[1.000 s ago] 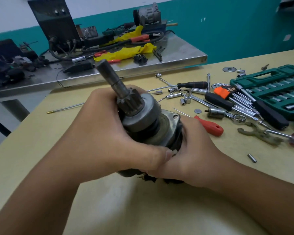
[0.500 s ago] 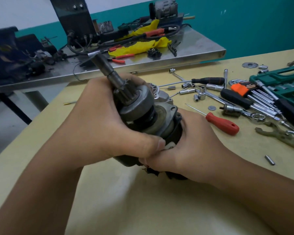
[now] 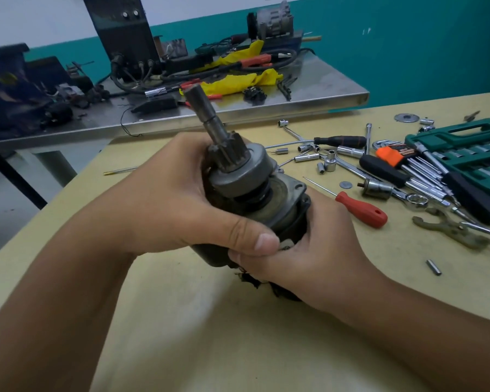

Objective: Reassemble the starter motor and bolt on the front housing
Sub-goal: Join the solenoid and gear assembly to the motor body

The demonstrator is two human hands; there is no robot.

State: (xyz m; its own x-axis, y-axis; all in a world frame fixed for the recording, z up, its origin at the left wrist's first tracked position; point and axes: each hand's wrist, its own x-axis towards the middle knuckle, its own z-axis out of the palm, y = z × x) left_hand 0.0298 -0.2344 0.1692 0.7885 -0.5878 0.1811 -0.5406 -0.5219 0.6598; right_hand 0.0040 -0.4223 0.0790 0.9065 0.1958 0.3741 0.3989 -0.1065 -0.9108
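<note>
Both forearms bare; left hand (image 3: 164, 199) and right hand (image 3: 317, 250) apparently ungloved, no sleeves visible.

1. Both forearms reach in from the bottom corners and meet near the middle, bare to the edge of view.
2. The left hand (image 3: 164, 205) comes in from the lower left, back of the hand up, fingers curled out of sight round the far side of the starter motor (image 3: 252, 193).
3. Its thumb lies across the front, nail towards the camera, the tip touching the right hand.
4. The right hand (image 3: 317, 247) comes in from the lower right, cupping the lower end of the motor, the fingers wrapped underneath and mostly hidden.
5. Both wrists are roughly straight, the two hands pressed close together.
</note>
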